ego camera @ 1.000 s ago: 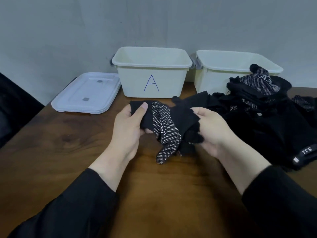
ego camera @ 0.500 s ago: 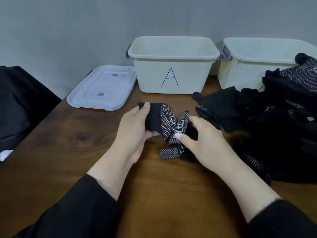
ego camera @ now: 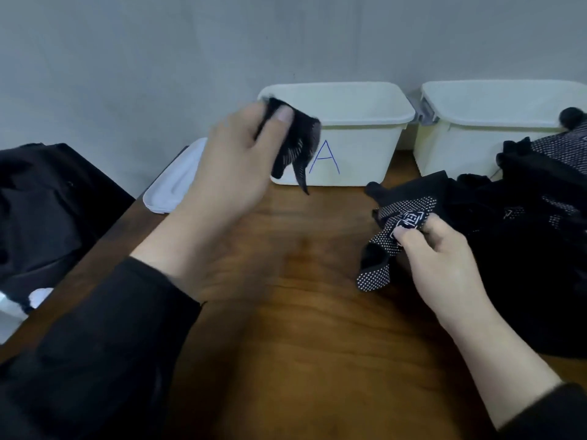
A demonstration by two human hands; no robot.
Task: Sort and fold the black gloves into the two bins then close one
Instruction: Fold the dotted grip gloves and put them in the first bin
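Fingers of the left hand [ego camera: 235, 160] gripped a folded black dotted glove [ego camera: 293, 138], raised at the front rim of the cream plastic bin marked A [ego camera: 359, 144]. Beside it stood a second cream plastic bin [ego camera: 476, 134] (2 in all). On the brown wooden surface [ego camera: 301, 328], the right hand [ego camera: 444, 265] pinched another black dotted glove [ego camera: 394, 236] just beside the black glove pile [ego camera: 524, 242].
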